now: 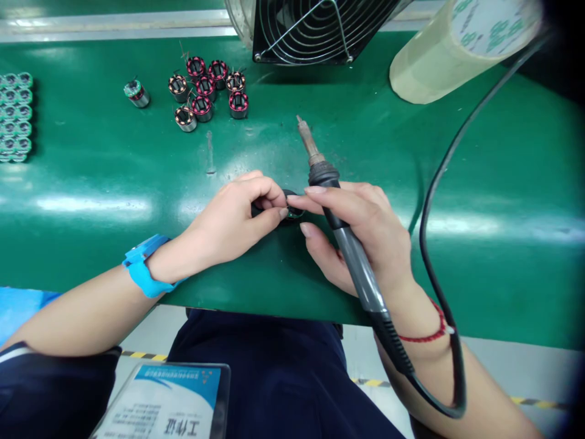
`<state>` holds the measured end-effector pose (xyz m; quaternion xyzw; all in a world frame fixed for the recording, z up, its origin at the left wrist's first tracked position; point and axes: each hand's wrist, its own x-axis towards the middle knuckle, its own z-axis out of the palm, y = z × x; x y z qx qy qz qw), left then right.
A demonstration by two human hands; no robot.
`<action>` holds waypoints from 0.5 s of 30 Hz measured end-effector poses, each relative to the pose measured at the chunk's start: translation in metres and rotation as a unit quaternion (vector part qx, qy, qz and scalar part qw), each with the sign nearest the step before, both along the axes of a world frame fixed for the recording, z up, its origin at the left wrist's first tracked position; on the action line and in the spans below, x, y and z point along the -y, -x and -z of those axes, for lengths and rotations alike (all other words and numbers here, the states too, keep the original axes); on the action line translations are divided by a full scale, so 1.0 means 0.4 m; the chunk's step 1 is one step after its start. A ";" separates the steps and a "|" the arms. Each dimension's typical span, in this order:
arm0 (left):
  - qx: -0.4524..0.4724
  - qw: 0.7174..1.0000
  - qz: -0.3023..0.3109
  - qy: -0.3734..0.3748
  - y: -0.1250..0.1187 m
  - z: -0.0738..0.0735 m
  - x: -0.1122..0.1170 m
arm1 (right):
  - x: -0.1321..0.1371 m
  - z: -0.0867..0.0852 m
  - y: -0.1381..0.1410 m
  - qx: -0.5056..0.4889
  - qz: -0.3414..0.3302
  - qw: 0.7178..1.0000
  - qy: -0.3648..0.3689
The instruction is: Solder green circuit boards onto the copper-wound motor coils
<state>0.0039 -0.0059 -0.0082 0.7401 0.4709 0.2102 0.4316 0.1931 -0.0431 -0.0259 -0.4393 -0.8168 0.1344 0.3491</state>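
My left hand (237, 216) pinches a small dark round part (292, 204) on the green bench top, fingers closed round it. My right hand (365, 241) touches the same part with thumb and forefinger. A soldering iron (340, 228) rests across that hand, its tip pointing away toward the fan. Its black cable (434, 183) loops off to the right. Most of the small part is hidden by my fingers.
Several wound motor stators (210, 91) stand at the back, one more (136, 93) apart on the left. Rows of green-topped parts (16, 116) line the left edge. A fan guard (315, 30) and a tape roll (457, 49) sit at the far side. A badge (169, 402) lies on my lap.
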 end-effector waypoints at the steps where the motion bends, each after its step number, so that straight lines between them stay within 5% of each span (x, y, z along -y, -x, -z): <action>1: -0.004 1.000 -0.003 -0.001 0.000 -0.001 0.000 | -0.001 0.000 0.000 0.000 0.000 1.000 -0.003; 6: -0.042 0.999 -0.004 -0.021 0.000 -0.006 -0.002 | 0.003 0.002 -0.001 -0.012 0.005 1.000 0.002; 15: -0.060 0.998 -0.005 -0.009 -0.004 -0.006 -0.006 | 0.018 0.022 -0.012 -0.240 0.082 0.967 -0.029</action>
